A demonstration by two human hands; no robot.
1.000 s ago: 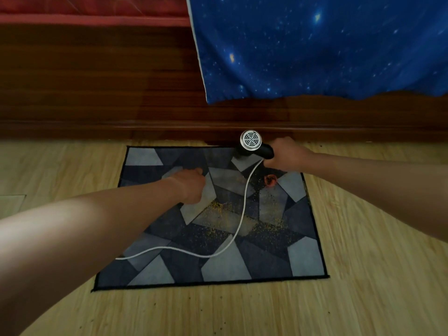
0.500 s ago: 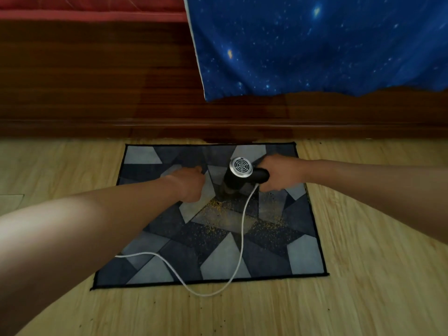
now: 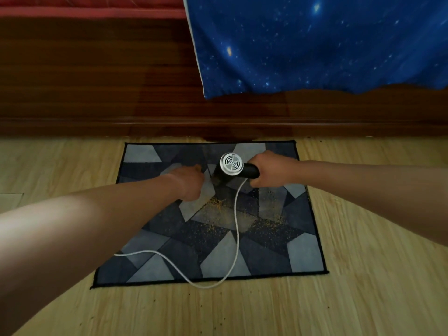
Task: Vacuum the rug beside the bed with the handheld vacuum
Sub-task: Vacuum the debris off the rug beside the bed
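Drew the handheld vacuum (image 3: 231,164) back from the far edge of the rug (image 3: 303,251) by the bed frame (image 3: 97,81), nearer and leftward, to the rug's upper middle within the last second. Kept the right grip (image 3: 274,169) wrapped tight round the black handle, with the pale vent disc up toward the camera and the nozzle down at the pile; could not tell about contact beneath the body. Left the left grip (image 3: 189,181) planted on the rug just beside the vacuum, unmoved, fingers curled under; could not tell whether pinching the pile or merely pressing. Dragged the white cord (image 3: 236,226) along: looped wholly on the rug a second before, now trailed over the near edge onto the floor (image 3: 363,299). Judged the move as lining up on the yellow crumbs (image 3: 218,204), spread across the rug's middle just nearer than the nozzle and seemingly not yet thinned, with most of the cleaning still ahead. Underneath, a flat mat in grey and dark angular patches on pale wood-grain boards, flecked with dark specks past the near edge. Beyond, the dark wooden frame, a red mattress edge (image 3: 84,10) above it, and a blue starry sheet (image 3: 315,44) hung down over it at the right.
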